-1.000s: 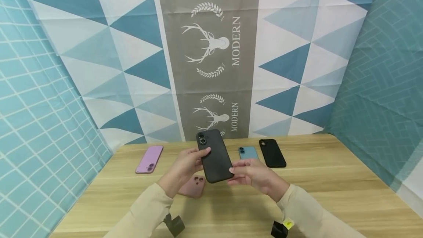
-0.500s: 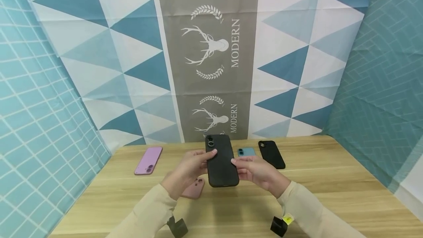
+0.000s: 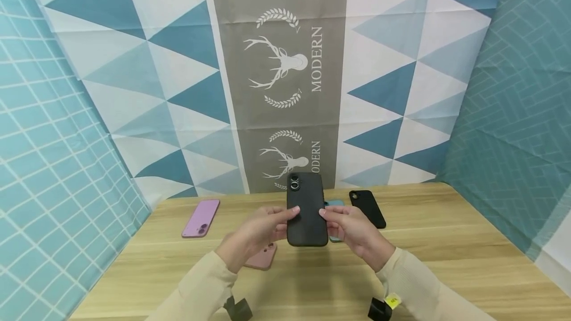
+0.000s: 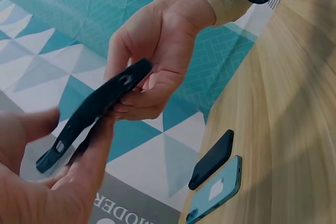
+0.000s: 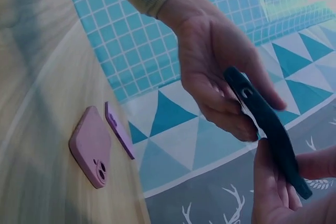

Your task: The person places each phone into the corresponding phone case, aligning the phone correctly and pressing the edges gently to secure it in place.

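Observation:
Both hands hold a black phone case point(image 3: 308, 219) above the table, its back up and its camera corner with shiny lens rings at the far left. My left hand point(image 3: 256, 232) grips the left edge, thumb on the back and fingers beneath. On the opposite edge, my right hand point(image 3: 354, 234) pinches it the same way. The left wrist view shows the case's side point(image 4: 97, 108), with cutouts along a wavy rim. Partly behind the left hand lies a pink phone case point(image 3: 262, 257). A blue phone point(image 4: 218, 190) lies partly hidden behind the held case and right hand in the head view.
A purple phone point(image 3: 200, 218) lies at the back left of the wooden table point(image 3: 415, 261). Another black phone case point(image 3: 368, 209) lies at the back right. A patterned cloth point(image 3: 285, 83) hangs just behind the table's far edge.
The black phone case has moved to the right and turned from tilted to nearly straight. Both hands keep their hold, and the left hand has shifted right with it.

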Available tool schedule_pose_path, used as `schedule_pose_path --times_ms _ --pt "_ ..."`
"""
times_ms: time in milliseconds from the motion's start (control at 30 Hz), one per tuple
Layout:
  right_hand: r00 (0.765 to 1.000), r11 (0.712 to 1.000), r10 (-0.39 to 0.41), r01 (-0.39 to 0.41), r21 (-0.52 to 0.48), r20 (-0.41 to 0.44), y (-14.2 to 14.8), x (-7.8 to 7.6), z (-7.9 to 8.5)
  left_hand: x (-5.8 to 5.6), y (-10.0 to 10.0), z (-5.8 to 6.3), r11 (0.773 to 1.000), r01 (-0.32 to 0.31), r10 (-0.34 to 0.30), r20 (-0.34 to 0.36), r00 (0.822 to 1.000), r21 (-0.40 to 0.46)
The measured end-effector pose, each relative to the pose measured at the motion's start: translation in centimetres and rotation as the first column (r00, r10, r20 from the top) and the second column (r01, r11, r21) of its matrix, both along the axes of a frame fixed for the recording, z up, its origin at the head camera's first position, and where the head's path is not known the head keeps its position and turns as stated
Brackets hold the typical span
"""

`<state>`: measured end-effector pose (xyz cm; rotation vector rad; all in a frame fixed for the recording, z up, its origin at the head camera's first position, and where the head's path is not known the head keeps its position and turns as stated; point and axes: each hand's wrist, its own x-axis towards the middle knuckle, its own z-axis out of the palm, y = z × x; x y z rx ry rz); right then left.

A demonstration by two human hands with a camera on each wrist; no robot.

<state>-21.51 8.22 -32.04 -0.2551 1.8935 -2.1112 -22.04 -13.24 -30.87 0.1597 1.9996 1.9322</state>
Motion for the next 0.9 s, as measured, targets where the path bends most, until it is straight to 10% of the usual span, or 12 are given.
schedule_pose_path --times_ms 200,900 --pt "0.997 0.996 -0.082 0.082 -0.030 -0.004 -0.15 -0.04 0.24 0.90 -0.48 -0.36 0.987 0.159 -0.159 -0.004 0.987 0.038" --pt "1.000 0.997 0.005 -0.003 -0.072 0.031 0.35 -0.51 -0.16 0.91 -0.50 -0.38 0.987 0.160 -0.162 -0.117 0.980 -0.027"
